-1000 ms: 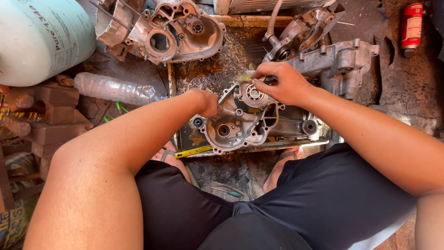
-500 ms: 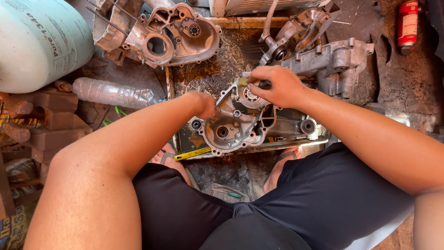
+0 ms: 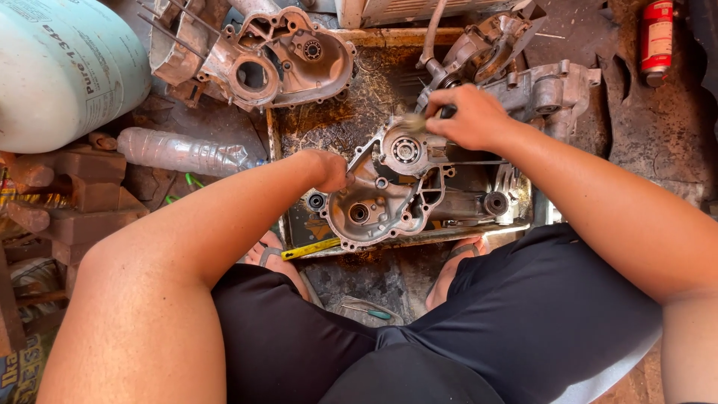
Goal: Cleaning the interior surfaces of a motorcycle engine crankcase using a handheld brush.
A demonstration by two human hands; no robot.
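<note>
1. The left hand (image 3: 329, 169) is closed on the left edge of a grey engine casing (image 3: 389, 196), which lies in a greasy metal tray (image 3: 329, 112).
2. The right hand (image 3: 471, 116) is clamped on a small brush (image 3: 416, 123) at the casing's bearing.
3. A pale green gas cylinder (image 3: 60, 67) bearing dark lettering stands far left.
4. A red can (image 3: 657, 37) lies top right.
5. A clear plastic bottle (image 3: 183, 153) lies below the cylinder.

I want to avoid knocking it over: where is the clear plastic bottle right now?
In the head view, the clear plastic bottle lies on its side at the left, below the pale green gas cylinder and left of the oily metal tray.
</note>
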